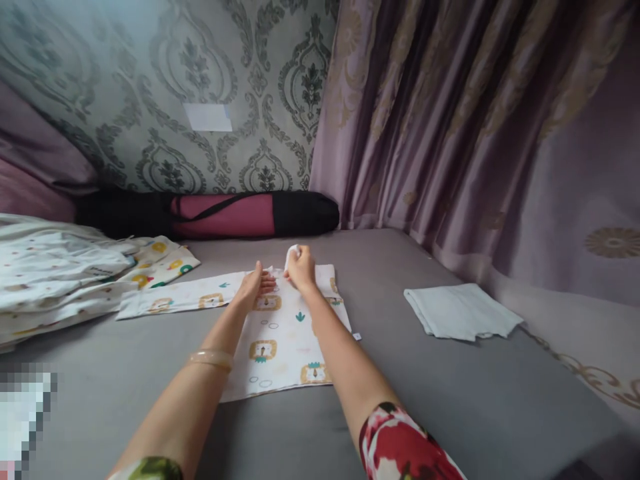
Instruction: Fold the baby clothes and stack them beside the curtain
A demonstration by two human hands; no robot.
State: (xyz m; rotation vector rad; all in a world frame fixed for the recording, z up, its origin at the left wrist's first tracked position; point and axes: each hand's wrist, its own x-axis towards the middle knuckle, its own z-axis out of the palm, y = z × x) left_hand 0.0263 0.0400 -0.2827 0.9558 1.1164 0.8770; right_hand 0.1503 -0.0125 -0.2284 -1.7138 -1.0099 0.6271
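A white baby shirt (285,347) printed with tan lion faces and green leaves lies flat on the grey bed surface. One of its sleeves (185,294) stretches out to the left. My left hand (257,285) rests on the upper part of the shirt, its fingers extended. At the shirt's far edge, my right hand (301,267) is closed on a bunched bit of the white cloth, which sticks up from the fist. A small white tag (357,337) pokes out at the shirt's right side.
A folded pale cloth (463,311) lies to the right. Crumpled printed clothes (60,273) are heaped at the left. Along the patterned wall sits a long black and pink bag (225,215). A purple curtain (450,120) hangs down the right side.
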